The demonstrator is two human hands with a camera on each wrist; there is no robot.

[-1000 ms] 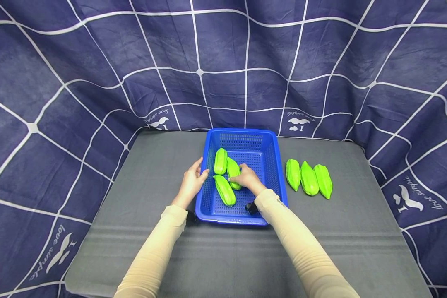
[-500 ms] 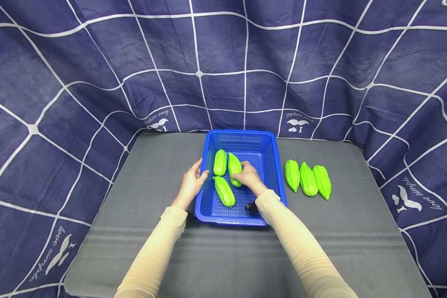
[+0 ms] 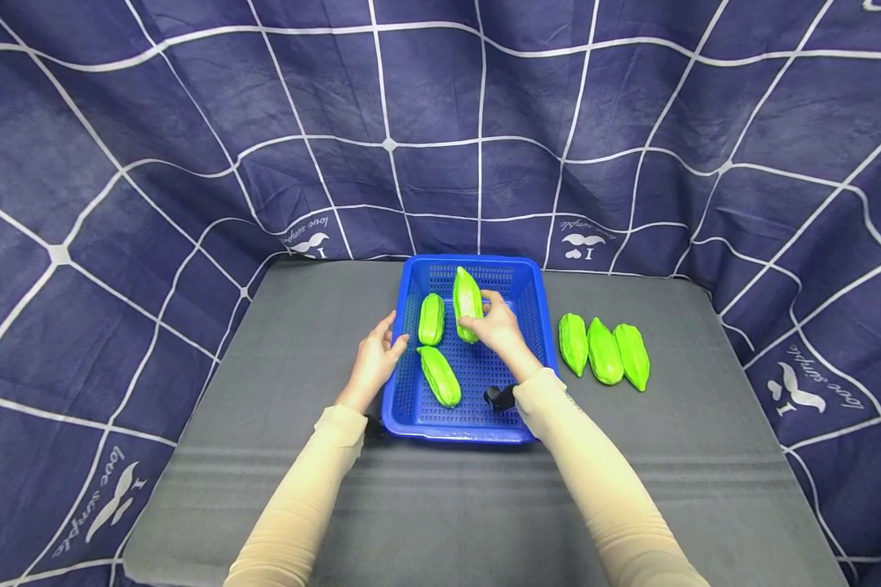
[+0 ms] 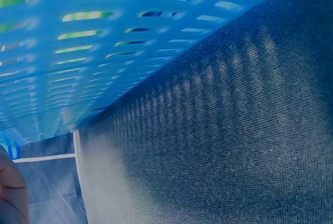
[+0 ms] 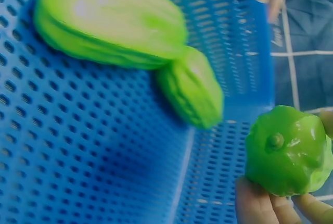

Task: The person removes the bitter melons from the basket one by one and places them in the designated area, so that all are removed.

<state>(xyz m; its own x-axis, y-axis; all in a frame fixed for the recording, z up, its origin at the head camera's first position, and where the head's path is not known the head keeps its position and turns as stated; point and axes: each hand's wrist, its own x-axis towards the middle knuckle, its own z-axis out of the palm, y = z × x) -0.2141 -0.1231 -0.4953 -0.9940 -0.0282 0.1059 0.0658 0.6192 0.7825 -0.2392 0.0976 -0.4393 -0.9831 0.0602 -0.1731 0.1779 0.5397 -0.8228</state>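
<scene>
A bright green ribbed gourd (image 3: 467,297) with a pointed tip is held in my right hand (image 3: 499,326), raised above the blue plastic basket (image 3: 470,432). In the right wrist view the held gourd (image 5: 286,151) shows its stem end, with fingers (image 5: 255,203) curled under it. My left hand (image 3: 374,359) grips the basket's left rim, thumb over the inside and fingers outside. Two more gourds lie in the basket: an upright one (image 3: 431,319) at the left wall and a slanted one (image 3: 439,377) nearer the front. The left wrist view mostly shows the basket's slotted wall (image 4: 78,52).
Three similar gourds (image 3: 604,352) lie side by side on the grey table (image 3: 675,456), right of the basket. A dark blue curtain (image 3: 440,187) with white lines hangs behind and at both sides. A black wrist camera (image 3: 498,398) shows over the basket floor.
My right hand has lifted the gourd from the basket floor and carried it away toward the back. The left hand has stayed at the rim.
</scene>
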